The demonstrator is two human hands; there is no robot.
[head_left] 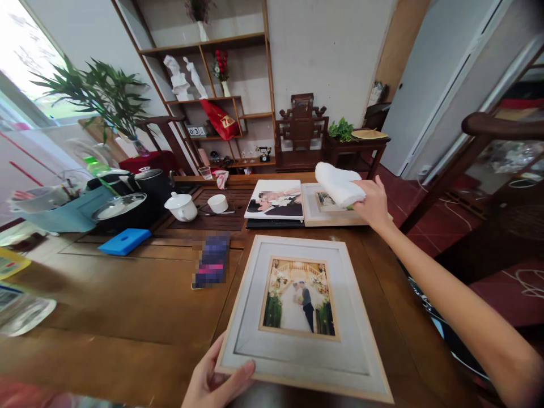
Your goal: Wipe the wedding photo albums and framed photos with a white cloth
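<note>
My left hand (221,374) grips the lower left corner of a picture frame (357,317), its thumb on the front edge. The frame has a light wooden border, a pale mat and a wedding photo of a couple in the middle. Its far end is toward the middle of the table. My right hand (374,201) is closed around a folded white cloth (338,184), held over a second framed picture (312,207) at the back. The cloth hides part of that picture. Left of it lies a photo panel (276,201) on a dark flat item.
On the wooden table (148,306) are a phone (211,260), a blue box (125,242), a white lidded cup (181,207), a small white bowl (218,203), a pot with a glass lid (121,207) and a blue bin (63,212). A wooden chair (488,122) stands right.
</note>
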